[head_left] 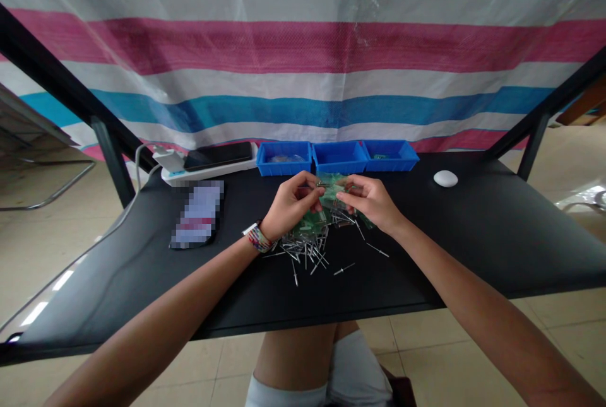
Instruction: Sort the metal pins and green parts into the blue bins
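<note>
Between my two hands is a small green-tinted clear plastic bag (332, 186), raised over the table. My left hand (296, 202) pinches its left side, where a thin metal piece shows at the fingertips. My right hand (369, 200) grips the right side between thumb and fingers. Below them lies a loose heap of silvery pop rivets (307, 249), with more green plastic bags (310, 223) on top of it. Single rivets lie apart in front, one of them a pop rivet (344, 269) near the middle. What the held bag contains is unclear.
Three blue bins stand in a row behind my hands: a left bin (284, 168), a middle bin (339, 164) and a right bin (395, 158). A power strip (208, 171) carries a dark phone (218, 155). A blurred phone-shaped object (197, 214) and a white mouse (445, 178) flank the work area.
</note>
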The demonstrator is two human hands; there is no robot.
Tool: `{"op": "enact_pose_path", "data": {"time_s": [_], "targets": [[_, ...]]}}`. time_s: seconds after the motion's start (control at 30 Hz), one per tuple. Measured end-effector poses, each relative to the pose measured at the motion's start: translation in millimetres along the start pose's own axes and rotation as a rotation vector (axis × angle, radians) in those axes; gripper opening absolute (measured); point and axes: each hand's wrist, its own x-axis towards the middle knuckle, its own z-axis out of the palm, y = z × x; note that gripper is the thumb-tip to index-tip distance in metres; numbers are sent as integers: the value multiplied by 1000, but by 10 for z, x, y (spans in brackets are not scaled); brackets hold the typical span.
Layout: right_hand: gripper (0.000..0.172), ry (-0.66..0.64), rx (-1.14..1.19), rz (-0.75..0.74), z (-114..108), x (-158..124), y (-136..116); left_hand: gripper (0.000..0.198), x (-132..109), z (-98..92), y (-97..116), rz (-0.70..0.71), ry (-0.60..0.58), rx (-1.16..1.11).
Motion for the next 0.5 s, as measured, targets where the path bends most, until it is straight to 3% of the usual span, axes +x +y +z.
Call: {"op": "enact_pose_path", "data": {"time_s": [0.5], "targets": [[27,-35,26,-6,32,-26,7,30,-6,-25,4,-14,-33,21]]}}
